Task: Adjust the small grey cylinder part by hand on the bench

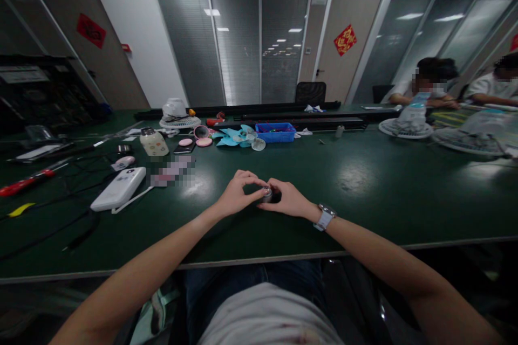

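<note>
Both hands meet over the green tabletop, around a small silvery round part (266, 193) whose kind I cannot make out. My left hand (239, 194) grips it from the left, with the thumb and fingertips curled onto its top and side. From the right, my right hand (288, 198) curves round it, thumb low near the table and fingers at the upper edge. Fingertips cover much of the part, and its underside is hidden. A watch with a pale strap (324, 218) is on my right wrist.
On the left lie a white power bank (118, 190), cables and a red-handled tool (27, 183). Further back are a bottle (154, 142), blue fan blades (237, 136), a blue bin (275, 133) and a small cylinder (340, 131). Fan parts (406, 128) and two people are at the right.
</note>
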Demonstrator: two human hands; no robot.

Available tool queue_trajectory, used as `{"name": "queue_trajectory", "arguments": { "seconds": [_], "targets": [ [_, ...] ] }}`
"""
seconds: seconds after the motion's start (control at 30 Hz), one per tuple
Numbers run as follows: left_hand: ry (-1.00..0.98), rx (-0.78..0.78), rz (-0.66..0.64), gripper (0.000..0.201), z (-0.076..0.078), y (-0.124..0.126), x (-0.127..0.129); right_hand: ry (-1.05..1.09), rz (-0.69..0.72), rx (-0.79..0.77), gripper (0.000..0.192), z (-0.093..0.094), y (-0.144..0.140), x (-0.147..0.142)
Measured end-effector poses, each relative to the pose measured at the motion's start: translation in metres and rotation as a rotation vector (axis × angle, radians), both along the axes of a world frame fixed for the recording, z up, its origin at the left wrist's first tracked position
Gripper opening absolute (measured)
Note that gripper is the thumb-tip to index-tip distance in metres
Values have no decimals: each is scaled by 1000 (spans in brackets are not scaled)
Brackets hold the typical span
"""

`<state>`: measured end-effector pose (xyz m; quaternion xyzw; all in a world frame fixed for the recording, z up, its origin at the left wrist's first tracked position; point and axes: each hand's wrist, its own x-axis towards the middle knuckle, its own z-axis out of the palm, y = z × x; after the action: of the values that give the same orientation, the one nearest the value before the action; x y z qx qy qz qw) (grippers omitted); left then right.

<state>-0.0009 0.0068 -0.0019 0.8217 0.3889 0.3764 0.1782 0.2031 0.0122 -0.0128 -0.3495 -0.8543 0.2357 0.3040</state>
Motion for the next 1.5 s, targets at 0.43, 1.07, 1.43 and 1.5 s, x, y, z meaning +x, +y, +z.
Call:
{"name": "queue_trajectory", "arguments": {
  "seconds": [0.43, 1.07, 1.43, 1.5],
  "targets": [
    [24, -62, -41, 21, 0, 2, -2, -7, 11, -1, 35, 0, -1, 1],
    [2, -187, -58, 23, -2, 7, -2, -6, 12, 0, 36, -2, 0, 1],
    [-15, -99, -19, 21, 0, 7, 1, 13, 11, 2, 37, -3, 2, 1],
    [-15, -83, 10, 22, 1, 9, 0, 19, 17, -5, 38, -3, 1, 1]
  ]
}}
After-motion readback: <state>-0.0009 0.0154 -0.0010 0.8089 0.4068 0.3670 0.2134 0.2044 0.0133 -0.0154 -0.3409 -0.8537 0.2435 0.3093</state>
